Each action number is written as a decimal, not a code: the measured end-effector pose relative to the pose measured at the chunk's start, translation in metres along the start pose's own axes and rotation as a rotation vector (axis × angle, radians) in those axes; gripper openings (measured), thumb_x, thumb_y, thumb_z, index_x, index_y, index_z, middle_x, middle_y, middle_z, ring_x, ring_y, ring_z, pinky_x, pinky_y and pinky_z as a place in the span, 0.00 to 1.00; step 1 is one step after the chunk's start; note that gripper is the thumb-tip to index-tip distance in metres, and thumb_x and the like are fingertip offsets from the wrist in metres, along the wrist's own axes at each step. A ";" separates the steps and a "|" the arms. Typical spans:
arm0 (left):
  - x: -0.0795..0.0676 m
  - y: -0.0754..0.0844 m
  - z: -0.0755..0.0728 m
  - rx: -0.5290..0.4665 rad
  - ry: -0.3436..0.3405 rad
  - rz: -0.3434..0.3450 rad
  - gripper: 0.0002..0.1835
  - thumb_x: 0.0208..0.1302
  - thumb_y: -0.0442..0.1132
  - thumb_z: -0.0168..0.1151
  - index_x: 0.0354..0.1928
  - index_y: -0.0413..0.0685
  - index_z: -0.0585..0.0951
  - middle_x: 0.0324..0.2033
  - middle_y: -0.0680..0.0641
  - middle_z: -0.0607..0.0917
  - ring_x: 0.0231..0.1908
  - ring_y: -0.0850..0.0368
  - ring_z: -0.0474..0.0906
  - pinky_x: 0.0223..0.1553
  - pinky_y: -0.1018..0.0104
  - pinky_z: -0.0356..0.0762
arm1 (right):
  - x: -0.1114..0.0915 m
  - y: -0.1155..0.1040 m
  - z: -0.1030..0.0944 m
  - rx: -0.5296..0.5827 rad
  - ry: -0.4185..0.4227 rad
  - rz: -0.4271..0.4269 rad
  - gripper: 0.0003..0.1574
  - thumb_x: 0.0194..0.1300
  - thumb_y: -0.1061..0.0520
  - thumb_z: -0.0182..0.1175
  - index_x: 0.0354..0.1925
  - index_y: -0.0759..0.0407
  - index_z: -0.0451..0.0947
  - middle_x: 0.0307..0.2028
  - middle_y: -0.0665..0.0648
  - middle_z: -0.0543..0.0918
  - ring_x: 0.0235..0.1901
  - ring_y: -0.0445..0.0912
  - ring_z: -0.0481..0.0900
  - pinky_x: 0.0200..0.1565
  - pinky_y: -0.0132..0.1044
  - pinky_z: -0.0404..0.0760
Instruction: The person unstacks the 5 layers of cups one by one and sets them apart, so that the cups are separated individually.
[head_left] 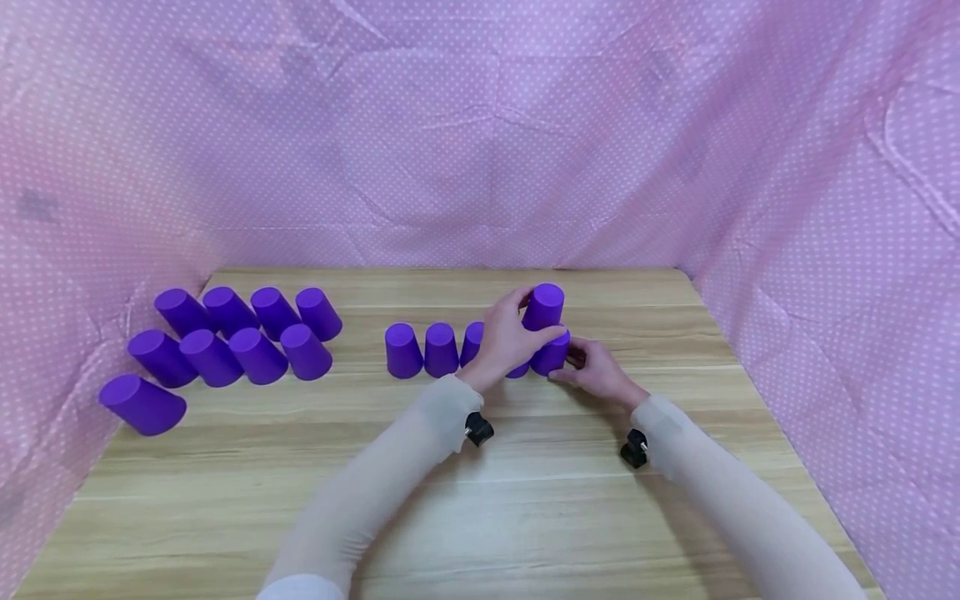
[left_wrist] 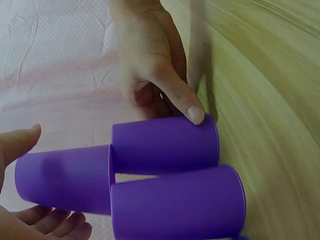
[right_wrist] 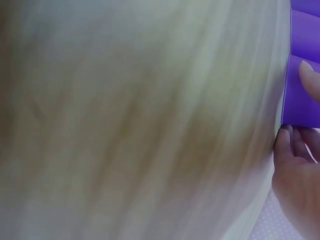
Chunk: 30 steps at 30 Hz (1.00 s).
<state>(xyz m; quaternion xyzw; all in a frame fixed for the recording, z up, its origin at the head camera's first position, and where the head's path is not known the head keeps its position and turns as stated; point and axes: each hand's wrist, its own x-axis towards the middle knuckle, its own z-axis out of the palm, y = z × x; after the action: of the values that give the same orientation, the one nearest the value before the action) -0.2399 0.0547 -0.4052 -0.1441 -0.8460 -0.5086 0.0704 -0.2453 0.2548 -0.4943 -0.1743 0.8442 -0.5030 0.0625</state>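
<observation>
One upside-down purple cup (head_left: 546, 305) stands on two others, its rim across both their tops. My left hand (head_left: 510, 337) surrounds this upper cup loosely; the left wrist view shows a gap between thumb (left_wrist: 21, 144) and cup, the fingers close along its other side. Low on the table, my right hand (head_left: 600, 372) holds the lower right-end cup (left_wrist: 165, 145), thumb on its near side near the rim. Beside that cup stands another purple cup (left_wrist: 177, 205), mostly hidden by my left hand in the head view.
More upside-down purple cups continue the row leftward, including the leftmost cup (head_left: 403, 352). At the table's left stand two rows of cups (head_left: 257, 357) and a single nearer cup (head_left: 142, 405). Pink dotted cloth (head_left: 480, 150) encloses the wooden table (head_left: 525, 517) at the back and sides.
</observation>
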 end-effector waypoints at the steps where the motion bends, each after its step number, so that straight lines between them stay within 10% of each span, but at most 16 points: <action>1: 0.000 0.001 0.001 -0.003 0.004 0.002 0.40 0.47 0.49 0.77 0.62 0.45 0.72 0.54 0.47 0.79 0.55 0.55 0.73 0.56 0.64 0.70 | 0.000 0.000 0.000 0.001 0.002 0.001 0.37 0.53 0.66 0.71 0.59 0.72 0.69 0.53 0.68 0.77 0.54 0.57 0.75 0.57 0.42 0.72; 15: -0.003 0.004 -0.009 -0.058 0.066 0.045 0.27 0.55 0.43 0.72 0.56 0.43 0.75 0.46 0.47 0.82 0.47 0.56 0.77 0.51 0.63 0.74 | -0.007 -0.034 -0.002 0.010 -0.029 0.037 0.35 0.53 0.70 0.69 0.58 0.77 0.68 0.53 0.73 0.75 0.55 0.62 0.73 0.58 0.50 0.70; 30: -0.051 -0.017 -0.097 -0.127 0.198 0.074 0.29 0.53 0.45 0.74 0.56 0.44 0.77 0.45 0.47 0.83 0.45 0.55 0.79 0.49 0.57 0.77 | -0.003 -0.003 -0.001 -0.052 0.001 0.055 0.33 0.53 0.64 0.72 0.56 0.68 0.72 0.53 0.66 0.78 0.56 0.55 0.74 0.57 0.40 0.72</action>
<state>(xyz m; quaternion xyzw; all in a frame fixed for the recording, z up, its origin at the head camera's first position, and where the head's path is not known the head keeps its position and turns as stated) -0.1995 -0.0465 -0.3872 -0.1285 -0.7949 -0.5701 0.1632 -0.2425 0.2554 -0.4907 -0.1525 0.8615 -0.4790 0.0713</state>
